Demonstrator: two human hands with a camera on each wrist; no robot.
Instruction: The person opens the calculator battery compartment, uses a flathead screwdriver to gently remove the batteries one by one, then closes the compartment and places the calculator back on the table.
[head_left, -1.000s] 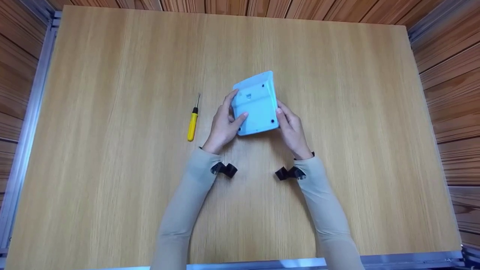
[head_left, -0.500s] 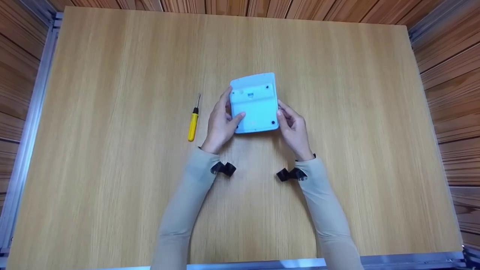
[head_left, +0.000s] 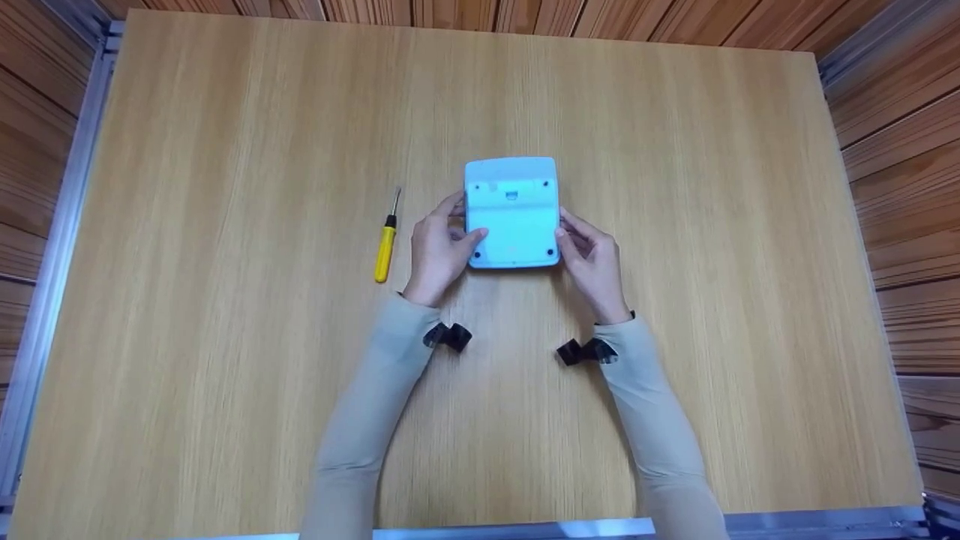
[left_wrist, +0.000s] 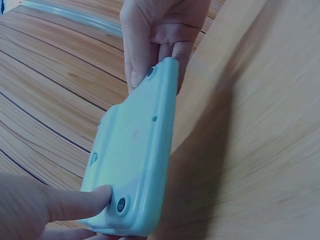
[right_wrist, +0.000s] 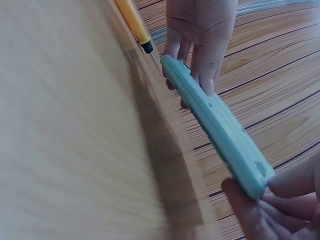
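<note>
A light blue calculator [head_left: 513,225] is held above the table with its back toward the head camera. Dark round spots sit near its corners, and a small latch shows in the upper half. My left hand [head_left: 441,251] grips the left edge, thumb flat on the back and fingers behind. On the opposite edge my right hand [head_left: 595,262] pinches near the lower corner, its thumb at the side. From the right wrist view the calculator [right_wrist: 215,125] appears edge-on between both hands. Its front face is hidden from the head view.
A screwdriver [head_left: 385,251] with a yellow handle lies on the wooden table [head_left: 240,360], left of my left hand, tip pointing away. Metal rails [head_left: 52,292] and wood-plank panels [head_left: 907,217] surround the table.
The calculator has turned from a slanted pose to nearly straight, its back now facing the head camera more squarely. It has shifted slightly, and both hands keep hold. The screwdriver stays put.
</note>
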